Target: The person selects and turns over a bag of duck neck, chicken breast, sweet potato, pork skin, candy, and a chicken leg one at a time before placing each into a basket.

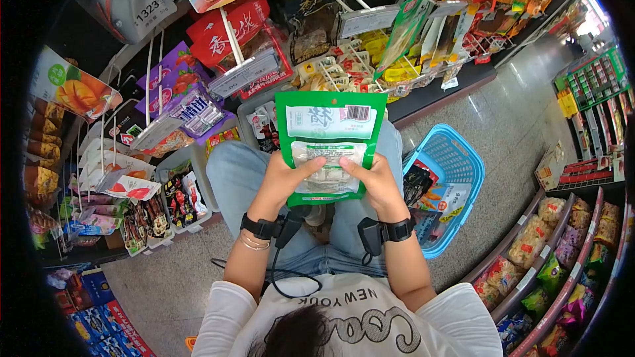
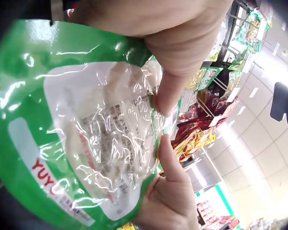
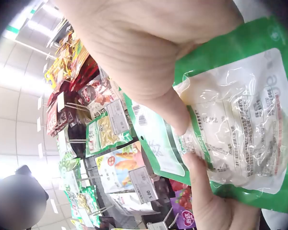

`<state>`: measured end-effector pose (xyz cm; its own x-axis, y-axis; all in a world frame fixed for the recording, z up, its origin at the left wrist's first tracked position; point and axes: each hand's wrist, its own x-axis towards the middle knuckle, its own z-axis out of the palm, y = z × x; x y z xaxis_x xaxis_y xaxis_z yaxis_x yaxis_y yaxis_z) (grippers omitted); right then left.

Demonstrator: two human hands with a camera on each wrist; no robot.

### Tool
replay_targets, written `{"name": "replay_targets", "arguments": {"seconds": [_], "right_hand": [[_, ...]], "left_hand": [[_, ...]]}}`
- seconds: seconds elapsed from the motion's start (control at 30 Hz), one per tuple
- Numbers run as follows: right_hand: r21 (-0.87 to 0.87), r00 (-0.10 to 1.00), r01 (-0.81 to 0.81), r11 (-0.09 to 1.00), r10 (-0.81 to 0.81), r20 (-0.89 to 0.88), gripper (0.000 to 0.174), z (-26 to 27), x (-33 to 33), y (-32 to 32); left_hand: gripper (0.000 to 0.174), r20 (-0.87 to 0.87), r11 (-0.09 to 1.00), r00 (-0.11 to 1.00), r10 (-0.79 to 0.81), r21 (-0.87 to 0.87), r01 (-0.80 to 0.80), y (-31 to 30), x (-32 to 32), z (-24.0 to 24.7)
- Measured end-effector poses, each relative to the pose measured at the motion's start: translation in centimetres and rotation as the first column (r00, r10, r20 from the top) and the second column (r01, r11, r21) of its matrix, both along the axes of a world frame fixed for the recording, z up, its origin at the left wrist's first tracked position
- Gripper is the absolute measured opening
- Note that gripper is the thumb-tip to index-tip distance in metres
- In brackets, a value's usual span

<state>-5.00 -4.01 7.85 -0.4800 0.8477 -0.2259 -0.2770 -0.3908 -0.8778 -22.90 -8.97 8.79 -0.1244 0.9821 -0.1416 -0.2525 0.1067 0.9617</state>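
Observation:
A green packet (image 1: pixel 332 129) with a clear window and a barcode is held up above the lap in the head view. The left hand (image 1: pixel 283 177) grips its left edge and the right hand (image 1: pixel 381 185) its right edge, both thumbs lying on the window. The left wrist view shows the packet (image 2: pixel 101 129) close up under the left hand (image 2: pixel 177 38), thumb pressing the film. In the right wrist view the right hand (image 3: pixel 144 57) holds the packet (image 3: pixel 230 129), whose window has printed text. The fingers behind the packet are hidden.
A blue basket (image 1: pixel 475 175) holding several packets stands on the floor beside the right leg. Hanging snack bags and price tags (image 1: pixel 248 74) fill the rack ahead. Grey bins (image 1: pixel 210 188) of small packs stand low at the left, and shelves (image 1: pixel 562 251) curve along the right.

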Motion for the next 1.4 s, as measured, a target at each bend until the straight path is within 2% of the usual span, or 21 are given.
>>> {"name": "replay_targets", "arguments": {"seconds": [0.47,0.57,1.17,1.27,1.4], "right_hand": [[0.013,1.0,0.024,1.0,-0.024,-0.006,0.025,-0.6,-0.06,-0.04],[0.015,0.999,0.037,0.999,-0.037,-0.005,0.025,-0.53,-0.15,-0.08],[0.005,0.999,0.03,1.0,-0.03,0.021,0.027,-0.49,-0.05,0.04],[0.021,0.997,0.075,0.997,-0.075,-0.01,0.029,-0.2,-0.13,0.08],[0.025,0.998,0.069,0.997,-0.07,0.009,0.029,-0.24,0.01,0.37]], "left_hand": [[0.032,-0.011,0.999,0.999,0.032,0.043,-0.031,0.31,0.64,0.07],[0.038,-0.032,1.0,0.999,0.004,0.01,-0.003,0.26,0.57,0.06],[0.036,-0.052,1.0,0.998,0.023,-0.009,-0.024,0.47,0.87,-0.06],[0.038,-0.063,0.998,0.997,-0.047,-0.033,0.045,0.49,0.51,-0.52],[0.03,-0.006,1.0,1.0,0.005,-0.029,-0.005,0.43,0.89,-0.55]]}}
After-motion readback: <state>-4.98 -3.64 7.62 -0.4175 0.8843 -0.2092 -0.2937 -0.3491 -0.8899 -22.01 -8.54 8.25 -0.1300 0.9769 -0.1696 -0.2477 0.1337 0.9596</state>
